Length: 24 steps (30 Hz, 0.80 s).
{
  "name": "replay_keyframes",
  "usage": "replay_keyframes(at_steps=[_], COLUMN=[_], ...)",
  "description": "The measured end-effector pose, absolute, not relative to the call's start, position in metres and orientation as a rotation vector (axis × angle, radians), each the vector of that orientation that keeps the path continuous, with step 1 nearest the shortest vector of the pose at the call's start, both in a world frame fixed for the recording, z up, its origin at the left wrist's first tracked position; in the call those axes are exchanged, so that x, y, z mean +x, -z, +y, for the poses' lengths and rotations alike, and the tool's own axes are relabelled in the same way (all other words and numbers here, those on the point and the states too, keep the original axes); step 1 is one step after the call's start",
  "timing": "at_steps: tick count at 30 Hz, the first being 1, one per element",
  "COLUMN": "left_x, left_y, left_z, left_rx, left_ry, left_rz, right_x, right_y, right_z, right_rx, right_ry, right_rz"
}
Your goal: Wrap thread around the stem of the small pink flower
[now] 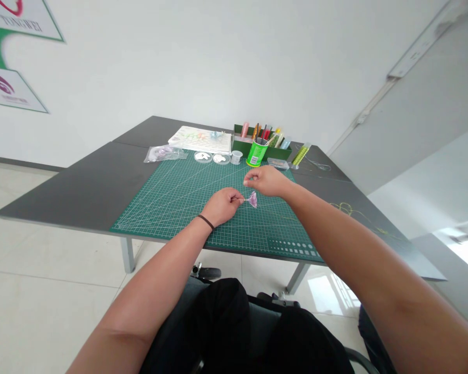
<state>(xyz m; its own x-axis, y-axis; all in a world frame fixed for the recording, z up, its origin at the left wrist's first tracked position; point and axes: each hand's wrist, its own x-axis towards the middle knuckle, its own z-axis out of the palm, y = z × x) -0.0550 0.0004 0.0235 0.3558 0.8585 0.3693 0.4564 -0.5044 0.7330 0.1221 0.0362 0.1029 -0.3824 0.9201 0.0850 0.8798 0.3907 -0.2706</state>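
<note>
Over the green cutting mat (171, 208), my left hand (223, 204) pinches the thin stem of a small purple artificial flower (252, 199). The bloom points to the right, away from the fingers. A dark band circles my left wrist. My right hand (268, 179) hovers just above and to the right of the flower, apart from it. Its thumb and index finger are pressed together; whether anything fine lies between them is too small to make out.
At the mat's far edge stand a green can (257, 154) of tools, a small clear cup (236, 157), and two shallow dishes (203, 157) with white pieces. Behind are a green box (283, 152) and a white tray (179, 136). A plastic bag (164, 152) lies left; yellow-green thread (346, 209) lies right.
</note>
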Motion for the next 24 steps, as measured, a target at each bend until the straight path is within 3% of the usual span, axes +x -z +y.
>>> replay_keyframes(at_steps=[15,24], left_x=[-0.056,-0.053], left_y=[-0.032,-0.038], left_z=[0.0,-0.004], left_rx=[2.083,1.897], left_ry=[-1.12,-1.175], left_rz=[1.087,1.196], right_x=[0.133,0.138], right_y=[-0.072,-0.045], right_z=[0.037,0.018], right_rx=[-1.554,-1.472], right_ry=[-0.728,-1.029], right_rz=[-2.313,-1.958])
